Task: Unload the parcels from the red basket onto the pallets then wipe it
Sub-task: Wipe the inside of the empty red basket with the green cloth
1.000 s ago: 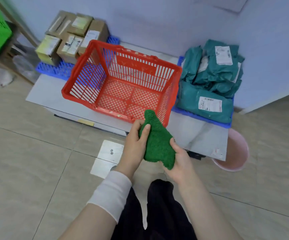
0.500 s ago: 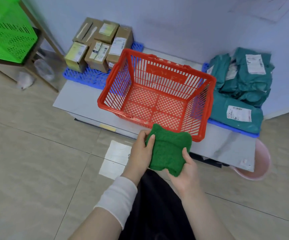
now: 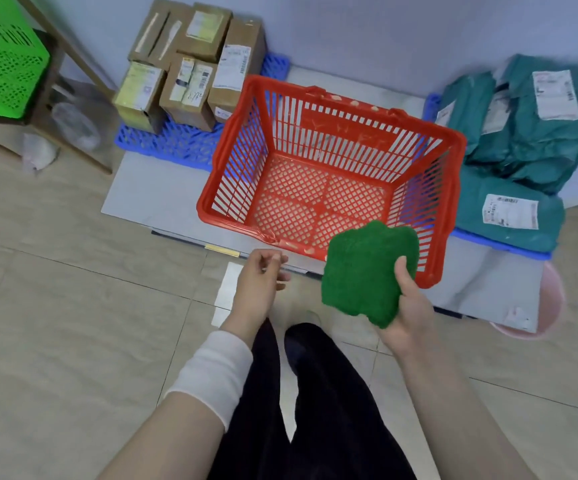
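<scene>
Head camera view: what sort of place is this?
Probably a parcel sorting corner: labelled brown cardboard boxes and teal plastic mailer bags sit on blue plastic pallets, beside an empty red plastic basket.

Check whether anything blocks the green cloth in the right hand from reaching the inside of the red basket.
Nothing visible does. The right hand grips the green cloth by the near right corner of the red basket; the basket is open-topped and empty. The left hand holds nothing.
</scene>
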Action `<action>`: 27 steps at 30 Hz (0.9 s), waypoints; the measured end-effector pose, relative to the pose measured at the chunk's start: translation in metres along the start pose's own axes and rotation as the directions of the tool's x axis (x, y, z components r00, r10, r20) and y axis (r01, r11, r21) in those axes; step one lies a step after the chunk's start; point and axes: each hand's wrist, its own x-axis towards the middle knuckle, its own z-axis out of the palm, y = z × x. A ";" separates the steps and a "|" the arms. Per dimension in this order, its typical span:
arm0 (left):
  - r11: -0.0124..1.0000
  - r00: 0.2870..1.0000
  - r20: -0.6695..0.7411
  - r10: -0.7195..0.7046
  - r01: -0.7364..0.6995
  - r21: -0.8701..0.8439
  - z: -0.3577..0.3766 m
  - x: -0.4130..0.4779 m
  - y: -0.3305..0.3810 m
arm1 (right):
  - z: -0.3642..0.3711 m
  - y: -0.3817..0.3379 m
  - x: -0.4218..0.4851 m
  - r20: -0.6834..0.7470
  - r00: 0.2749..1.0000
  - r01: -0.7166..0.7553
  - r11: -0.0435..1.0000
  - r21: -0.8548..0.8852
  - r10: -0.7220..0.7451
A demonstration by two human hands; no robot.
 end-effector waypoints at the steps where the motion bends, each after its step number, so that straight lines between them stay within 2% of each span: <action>1: 0.998 0.998 -0.038 -0.053 0.052 -0.036 -0.010 0.008 0.001 | 0.003 -0.005 0.005 -0.013 0.999 0.048 0.998 -0.046 -0.048; 4: 0.942 0.962 -0.100 -0.256 0.225 -0.249 -0.034 0.037 0.004 | 0.016 -0.015 0.020 -0.037 0.972 0.217 0.948 -0.233 -0.232; 5: 0.914 0.944 -0.110 -0.312 0.267 -0.304 -0.036 0.043 0.008 | 0.022 -0.018 0.022 -0.017 0.954 0.275 0.895 -0.351 -0.300; 6: 0.893 0.925 -0.108 -0.365 0.315 -0.320 -0.039 0.057 0.007 | 0.030 -0.013 0.031 0.011 0.929 0.323 0.798 -0.508 -0.369; 7: 0.882 0.909 -0.108 -0.403 0.354 -0.313 -0.040 0.068 0.008 | 0.036 -0.006 0.038 0.072 0.902 0.360 0.648 -0.671 -0.427; 8: 0.873 0.900 -0.105 -0.424 0.375 -0.313 -0.035 0.072 0.012 | 0.040 -0.001 0.041 0.193 0.874 0.407 0.452 -0.794 -0.447; 9: 0.860 0.896 -0.080 -0.438 0.391 -0.327 -0.031 0.079 0.014 | 0.042 0.010 0.049 0.314 0.859 0.427 0.226 -0.876 -0.405; 10: 0.844 0.893 -0.050 -0.448 0.404 -0.353 -0.025 0.086 0.016 | 0.042 0.024 0.061 0.401 0.865 0.415 -0.016 -0.909 -0.301; 11: 0.825 0.888 -0.026 -0.459 0.416 -0.382 -0.020 0.091 0.018 | 0.040 0.038 0.072 0.437 0.889 0.392 -0.263 -0.882 -0.139; 12: 0.812 0.883 -0.013 -0.470 0.426 -0.399 -0.016 0.096 0.017 | 0.033 0.052 0.080 0.436 0.900 0.387 -0.457 -0.801 -0.001; 13: 0.807 0.878 -0.009 -0.479 0.436 -0.398 -0.013 0.099 0.017 | 0.028 0.062 0.083 0.444 0.893 0.402 -0.572 -0.715 0.073; 14: 0.802 0.871 -0.007 -0.492 0.450 -0.393 -0.011 0.101 0.016 | 0.024 0.067 0.083 0.473 0.879 0.410 -0.595 -0.691 0.056; 16: 0.785 0.857 -0.008 -0.516 0.469 -0.406 -0.010 0.104 0.015 | 0.023 0.068 0.084 0.506 0.852 0.399 -0.461 -0.793 -0.134; 17: 0.780 0.858 -0.013 -0.514 0.461 -0.423 -0.010 0.105 0.014 | 0.023 0.067 0.087 0.515 0.829 0.393 -0.429 -0.813 -0.218; 18: 0.777 0.864 -0.017 -0.504 0.444 -0.447 -0.010 0.105 0.013 | 0.023 0.065 0.094 0.527 0.814 0.384 -0.452 -0.805 -0.246; 21: 0.737 0.871 -0.023 -0.491 0.401 -0.544 -0.009 0.106 0.009 | 0.024 0.064 0.120 0.502 0.860 0.360 -0.585 -0.727 -0.095; 22: 0.729 0.874 -0.019 -0.485 0.392 -0.562 -0.009 0.105 0.008 | 0.023 0.064 0.126 0.524 0.849 0.375 -0.629 -0.681 -0.061; 24: 0.712 0.885 0.005 -0.466 0.379 -0.591 -0.008 0.106 0.005 | 0.020 0.065 0.132 0.631 0.774 0.411 -0.714 -0.567 -0.056; 27: 0.687 0.899 0.035 -0.437 0.358 -0.632 -0.007 0.108 0.000 | 0.017 0.069 0.136 0.776 0.605 0.433 -0.744 -0.508 -0.178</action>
